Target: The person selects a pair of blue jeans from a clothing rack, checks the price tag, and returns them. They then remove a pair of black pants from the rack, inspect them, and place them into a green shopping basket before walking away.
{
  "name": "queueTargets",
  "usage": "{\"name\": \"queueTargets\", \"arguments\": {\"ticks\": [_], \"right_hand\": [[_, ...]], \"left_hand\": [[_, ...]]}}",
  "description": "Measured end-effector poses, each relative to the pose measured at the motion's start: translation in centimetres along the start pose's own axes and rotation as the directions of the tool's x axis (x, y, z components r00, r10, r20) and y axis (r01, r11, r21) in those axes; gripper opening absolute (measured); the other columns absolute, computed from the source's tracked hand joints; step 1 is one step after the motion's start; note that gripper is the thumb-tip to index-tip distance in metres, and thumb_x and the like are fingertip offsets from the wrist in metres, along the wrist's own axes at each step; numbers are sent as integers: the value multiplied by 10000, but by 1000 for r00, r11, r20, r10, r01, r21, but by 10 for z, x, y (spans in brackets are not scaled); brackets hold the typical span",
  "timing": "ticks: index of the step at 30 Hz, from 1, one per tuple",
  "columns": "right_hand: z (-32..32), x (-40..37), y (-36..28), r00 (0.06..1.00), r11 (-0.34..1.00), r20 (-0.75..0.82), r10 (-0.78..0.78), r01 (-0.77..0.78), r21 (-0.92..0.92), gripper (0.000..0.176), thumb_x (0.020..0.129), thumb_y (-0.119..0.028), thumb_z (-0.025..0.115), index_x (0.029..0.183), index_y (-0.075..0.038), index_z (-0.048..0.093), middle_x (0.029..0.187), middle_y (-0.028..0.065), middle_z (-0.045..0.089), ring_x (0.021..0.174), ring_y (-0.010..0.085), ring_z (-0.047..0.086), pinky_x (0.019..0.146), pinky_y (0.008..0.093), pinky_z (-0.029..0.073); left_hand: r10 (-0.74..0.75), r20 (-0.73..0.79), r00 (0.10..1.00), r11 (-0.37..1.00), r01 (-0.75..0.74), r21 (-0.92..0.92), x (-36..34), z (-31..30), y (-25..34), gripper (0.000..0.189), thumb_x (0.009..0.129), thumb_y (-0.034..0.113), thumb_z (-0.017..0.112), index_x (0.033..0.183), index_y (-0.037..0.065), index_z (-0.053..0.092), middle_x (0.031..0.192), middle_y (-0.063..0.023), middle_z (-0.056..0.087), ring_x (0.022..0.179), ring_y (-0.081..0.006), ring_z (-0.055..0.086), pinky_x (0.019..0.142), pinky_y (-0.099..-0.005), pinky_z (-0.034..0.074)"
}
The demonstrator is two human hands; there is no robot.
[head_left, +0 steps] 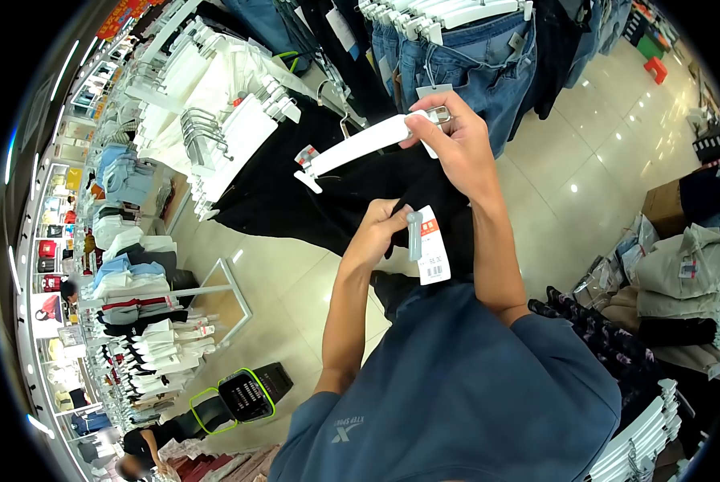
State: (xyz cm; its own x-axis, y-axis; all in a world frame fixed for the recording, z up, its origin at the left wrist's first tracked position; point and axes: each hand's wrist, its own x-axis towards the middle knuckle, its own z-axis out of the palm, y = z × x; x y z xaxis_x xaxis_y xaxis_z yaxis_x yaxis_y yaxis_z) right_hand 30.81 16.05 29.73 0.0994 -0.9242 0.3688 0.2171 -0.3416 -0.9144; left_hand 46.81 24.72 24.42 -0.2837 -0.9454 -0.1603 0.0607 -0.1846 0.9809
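Observation:
My right hand (456, 145) is closed on one end of a white clip hanger (360, 146), which slants down to the left with its metal hook up. Below it, my left hand (376, 229) pinches the edge of a black garment (328, 205), its fingers closed. A white and orange price tag (434, 249) and a grey plastic security tag (414, 235) hang beside my left fingertips. The black cloth spreads behind both hands. Whether the hanger's far clip grips any cloth cannot be made out.
White garments on hangers (231, 96) crowd the upper left, and denim (472, 76) hangs behind my right hand. Folded beige clothes (685, 273) are at the right. A metal-framed stand (235, 293) and a green-edged sign (246, 395) are lower left. A person (147, 446) is at bottom left.

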Motion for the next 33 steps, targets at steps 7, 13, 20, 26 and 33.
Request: {"name": "queueTargets", "arguments": {"ticks": [7, 13, 20, 26, 33], "right_hand": [[-9, 3, 2, 996, 996, -81, 23, -15, 92, 166, 839, -140, 635, 948, -26, 581, 670, 73, 664, 525, 5, 496, 444, 171, 286], [-4, 6, 3, 995, 988, -102, -6, 22, 151, 169, 839, -133, 637, 951, -21, 577, 682, 78, 664, 530, 11, 504, 446, 168, 291], [6, 7, 4, 994, 967, -99, -36, 60, 250, 162, 841, -103, 638, 962, -16, 575, 731, 93, 672, 634, 70, 628, 476, 154, 347], [10, 2, -4, 994, 972, -109, -1, 27, 235, 175, 844, -76, 630, 983, 8, 566, 795, 127, 660, 664, 174, 658, 601, 210, 463], [-4, -1, -10, 985, 979, -168, -24, 58, 197, 154, 859, -100, 610, 972, -3, 570, 766, 116, 663, 654, 155, 657, 599, 188, 431]], "left_hand": [[13, -20, 1000, 996, -12, 85, 5, 20, 2, 244, 901, 160, 510, 752, -11, 600, 696, 22, 579, 657, -49, 483, 643, -228, 381], [96, -73, 993, 972, -78, 221, -1, 25, 12, 317, 925, 160, 478, 666, -12, 541, 562, 51, 408, 532, -49, 326, 486, -248, 286], [115, -89, 989, 947, -82, 311, -14, 30, 31, 317, 925, 167, 486, 681, -29, 533, 544, 11, 416, 521, -67, 334, 479, -267, 304], [194, -136, 971, 889, -116, 443, -20, 31, 26, 255, 899, 149, 509, 737, -43, 554, 528, -97, 449, 474, -136, 375, 481, -308, 350], [778, -302, 551, 468, -189, 863, -39, 17, 18, 181, 772, -3, 582, 952, 0, 573, 994, -143, 577, 915, -257, 566, 815, -315, 451]]}}
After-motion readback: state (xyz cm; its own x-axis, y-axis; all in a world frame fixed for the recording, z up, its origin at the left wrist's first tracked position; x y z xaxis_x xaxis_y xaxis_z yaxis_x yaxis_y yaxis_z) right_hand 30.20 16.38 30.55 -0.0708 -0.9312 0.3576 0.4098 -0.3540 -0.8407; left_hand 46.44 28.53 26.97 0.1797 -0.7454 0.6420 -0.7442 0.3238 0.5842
